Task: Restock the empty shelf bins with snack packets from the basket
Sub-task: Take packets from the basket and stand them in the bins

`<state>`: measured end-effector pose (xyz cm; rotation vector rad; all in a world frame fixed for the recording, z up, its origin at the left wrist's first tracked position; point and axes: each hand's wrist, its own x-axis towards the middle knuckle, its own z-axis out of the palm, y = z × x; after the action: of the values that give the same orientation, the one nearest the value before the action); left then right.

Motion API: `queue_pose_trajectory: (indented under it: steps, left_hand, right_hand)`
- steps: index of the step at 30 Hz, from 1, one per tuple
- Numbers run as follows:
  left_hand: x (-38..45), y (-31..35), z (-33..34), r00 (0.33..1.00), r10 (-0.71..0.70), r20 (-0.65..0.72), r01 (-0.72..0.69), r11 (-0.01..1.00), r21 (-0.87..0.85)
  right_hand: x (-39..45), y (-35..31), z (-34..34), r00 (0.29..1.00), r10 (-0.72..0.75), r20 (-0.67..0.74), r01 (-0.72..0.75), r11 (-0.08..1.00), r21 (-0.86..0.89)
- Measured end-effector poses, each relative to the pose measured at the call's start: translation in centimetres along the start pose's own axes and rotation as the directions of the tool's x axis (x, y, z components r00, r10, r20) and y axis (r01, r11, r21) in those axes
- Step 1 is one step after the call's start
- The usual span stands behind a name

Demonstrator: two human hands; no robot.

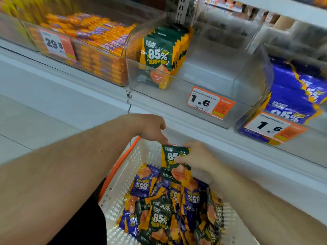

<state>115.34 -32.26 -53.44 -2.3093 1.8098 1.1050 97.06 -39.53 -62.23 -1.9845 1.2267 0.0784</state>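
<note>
We are holding a green snack packet [174, 162] upright above the white basket [123, 188] of mixed packets; the right hand [196, 157] is pinching it, the left hand [150, 129] is touching its top edge with relaxed fingers, below the half-filled clear bin [203, 82]

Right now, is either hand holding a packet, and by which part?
The right hand grips a green packet by its upper right edge, above the basket. The left hand touches its top corner.

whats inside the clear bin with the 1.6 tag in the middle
A row of green snack packets stands at the left of the clear bin; the rest shows bare floor. How many packets stand behind the front one is hidden.
</note>
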Motion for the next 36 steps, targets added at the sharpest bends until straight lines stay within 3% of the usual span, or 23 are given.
queue_pose_trajectory:
  steps: [6,14,20,22,24,26,27,29,32,36]
  left_hand:
    - [-1.4,-1.2,-2.1,0.989,-0.015,-0.145,-0.027,0.958,-0.285]
    - [-2.7,-1.6,-3.4,0.937,0.069,-0.342,-0.271,0.760,-0.590]
    - [-3.4,-1.3,-5.0,0.867,-0.059,-0.495,-0.412,0.473,-0.779]
    - [-3.5,-1.3,-5.5,0.813,-0.184,-0.553,-0.423,0.466,-0.777]
    - [-3.7,-1.5,-5.9,0.760,-0.309,-0.571,-0.409,0.456,-0.790]
    - [-3.6,-1.7,-6.3,0.741,-0.397,-0.541,-0.391,0.400,-0.829]
    - [-3.7,-1.8,-6.4,0.740,-0.425,-0.521,-0.378,0.377,-0.845]
    - [-3.7,-1.8,-6.4,0.756,-0.442,-0.484,-0.344,0.360,-0.867]
    - [-3.5,-1.6,-6.2,0.779,-0.425,-0.461,-0.313,0.373,-0.874]
    - [-3.5,-1.4,-6.1,0.788,-0.410,-0.460,-0.304,0.391,-0.869]
  right_hand:
    - [-2.0,-5.8,-4.9,0.983,-0.143,-0.112,0.177,0.894,0.413]
    - [-3.2,-10.3,-7.1,0.968,-0.187,-0.166,0.250,0.747,0.616]
    - [-3.5,-13.1,-9.2,0.919,-0.259,-0.297,0.385,0.753,0.533]
    - [-3.6,-14.5,-10.7,0.840,-0.316,-0.441,0.490,0.791,0.366]
    - [-3.2,-15.9,-12.3,0.702,-0.388,-0.598,0.574,0.805,0.151]
    - [-2.4,-16.9,-13.8,0.603,-0.420,-0.678,0.603,0.797,0.041]
    - [-1.8,-17.4,-14.3,0.585,-0.434,-0.685,0.598,0.801,0.004]
    - [-0.5,-18.4,-14.9,0.606,-0.447,-0.657,0.560,0.827,-0.046]
    - [2.5,-19.0,-14.7,0.703,-0.383,-0.600,0.428,0.901,-0.074]
    - [5.4,-19.6,-13.3,0.844,-0.224,-0.487,0.305,0.948,0.092]
